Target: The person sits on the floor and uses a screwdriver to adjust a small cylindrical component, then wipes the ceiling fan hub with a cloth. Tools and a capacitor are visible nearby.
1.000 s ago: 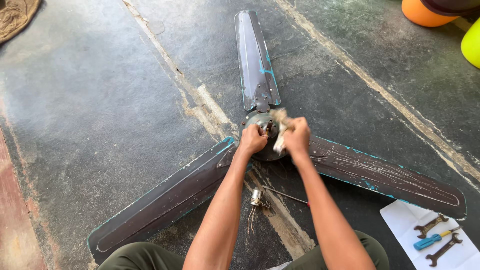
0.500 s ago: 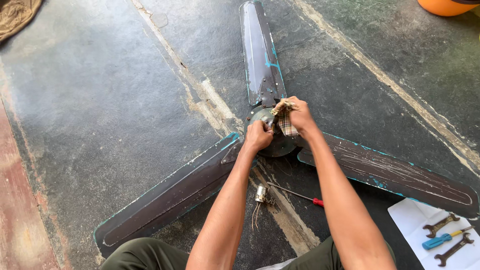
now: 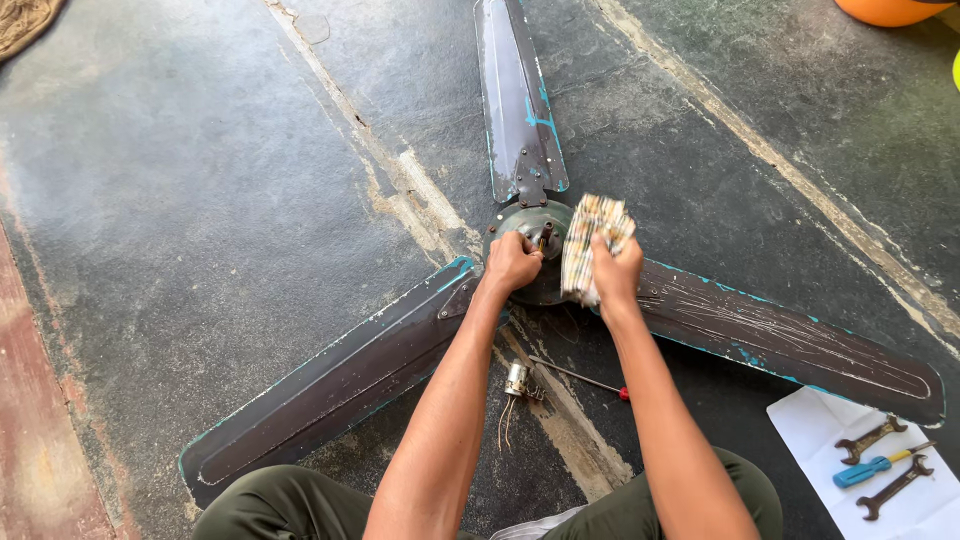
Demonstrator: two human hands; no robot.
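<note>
Left hand (image 3: 512, 262) covering fan hub (image 3: 535, 222) (partly hidden), right hand (image 3: 615, 268) gripping cloth (image 3: 590, 240)

Both forearms are bare from the lower edge of the picture up to the wrists, with no sleeve, watch, bracelet or glove on either. The left hand (image 3: 512, 262) and the right hand (image 3: 615, 272) carry no rings that can be made out, though the fingers are small here. Olive-green fabric trousers (image 3: 270, 505) cover both knees, and a pale grey strip of cloth (image 3: 540, 524), perhaps a shirt hem, shows between them.
</note>
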